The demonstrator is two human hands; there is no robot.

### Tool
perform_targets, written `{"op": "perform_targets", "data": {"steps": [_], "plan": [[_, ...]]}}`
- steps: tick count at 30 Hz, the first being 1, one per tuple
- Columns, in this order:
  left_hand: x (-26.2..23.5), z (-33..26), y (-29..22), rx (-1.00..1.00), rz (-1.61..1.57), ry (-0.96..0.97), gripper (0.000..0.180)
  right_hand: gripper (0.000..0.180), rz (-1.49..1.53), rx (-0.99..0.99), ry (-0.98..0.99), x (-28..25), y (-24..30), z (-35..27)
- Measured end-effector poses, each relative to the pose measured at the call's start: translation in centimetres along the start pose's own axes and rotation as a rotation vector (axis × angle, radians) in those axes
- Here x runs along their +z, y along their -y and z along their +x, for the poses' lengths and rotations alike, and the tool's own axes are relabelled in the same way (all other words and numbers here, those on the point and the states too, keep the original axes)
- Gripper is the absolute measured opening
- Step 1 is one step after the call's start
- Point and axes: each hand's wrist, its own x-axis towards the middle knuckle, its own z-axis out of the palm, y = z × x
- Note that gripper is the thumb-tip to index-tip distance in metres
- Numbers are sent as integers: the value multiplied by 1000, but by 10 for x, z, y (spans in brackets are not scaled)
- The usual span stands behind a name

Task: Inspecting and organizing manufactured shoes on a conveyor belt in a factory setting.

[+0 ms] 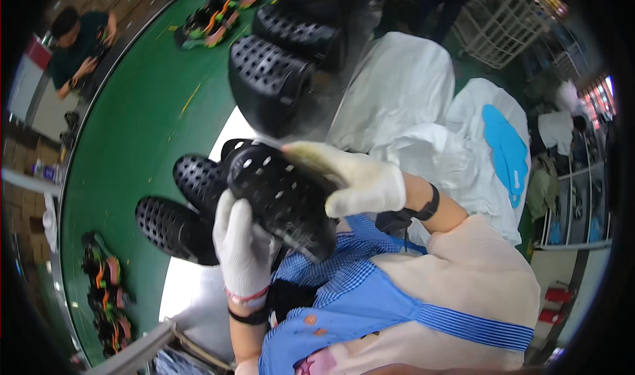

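Between my two white-gloved hands is a black clog (281, 193) with holes across its top, held tilted over the work surface. My left hand (241, 249) grips its left side, thumb hidden. My right hand (360, 180) is closed around its right edge. Just beyond my left hand, several more black holed clogs lie close together, among them a clog (172, 226) at the left and a clog (195, 173) behind it. Farther back, larger black holed clogs stand in a row, the nearest clog (268, 77) with its toe upward.
The green tabletop (132, 150) curves along the left. Multicoloured sandals lie on it at the far end (208, 21) and near left (102, 276). White sacks (403, 77) stand at right, with blue insole-shaped pieces (506, 150) on one. A person (79, 47) is across the table; a wire cart (503, 24) stands behind.
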Motion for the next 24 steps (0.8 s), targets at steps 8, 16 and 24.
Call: {"op": "perform_targets", "data": {"steps": [8,16,24], "plan": [[0,12,1,-143,-102,30,26,66,240,81,-316,-7,-29,-3],[10,16,6,-85,-49,-31,31,66,409,11,-322,-24,-51,-6],[13,23,10,-53,-16,-74,35,75,375,-26,-317,-30,-61,-10]]}}
